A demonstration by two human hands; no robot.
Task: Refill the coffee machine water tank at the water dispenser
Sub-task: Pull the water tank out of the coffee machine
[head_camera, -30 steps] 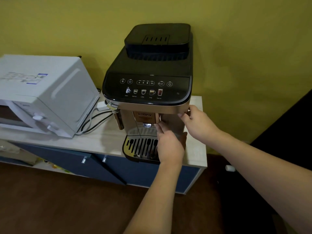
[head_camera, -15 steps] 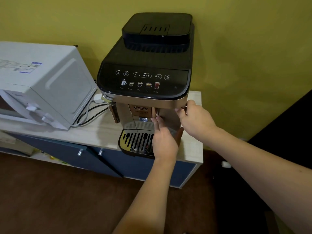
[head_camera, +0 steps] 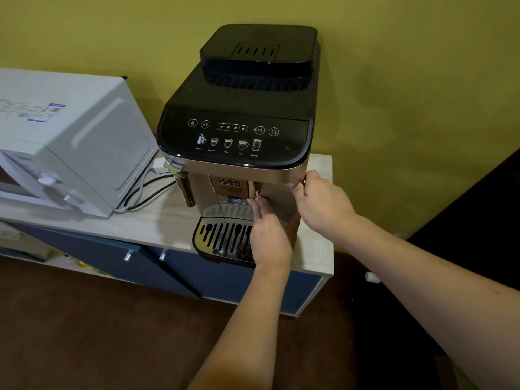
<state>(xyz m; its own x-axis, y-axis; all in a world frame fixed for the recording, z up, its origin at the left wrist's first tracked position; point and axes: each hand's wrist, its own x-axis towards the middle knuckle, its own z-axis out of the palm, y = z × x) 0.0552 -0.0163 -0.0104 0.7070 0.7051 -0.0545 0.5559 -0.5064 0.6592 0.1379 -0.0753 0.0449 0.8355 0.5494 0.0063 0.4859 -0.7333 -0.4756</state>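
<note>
The left hand (head_camera: 270, 235) grip stays apart, fingers flat against the coffee machine (head_camera: 236, 114) front. The right hand (head_camera: 323, 201) grip stays clamped on its corner.

The cabinet top (head_camera: 157, 220) carries coffee machine (head_camera: 239, 108) and microwave (head_camera: 84, 142).

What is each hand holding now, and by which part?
The right hand grips the dark water tank of the black-and-bronze coffee machine at its top right corner, fingers curled. The left hand rests straight-fingered against its front.
</note>
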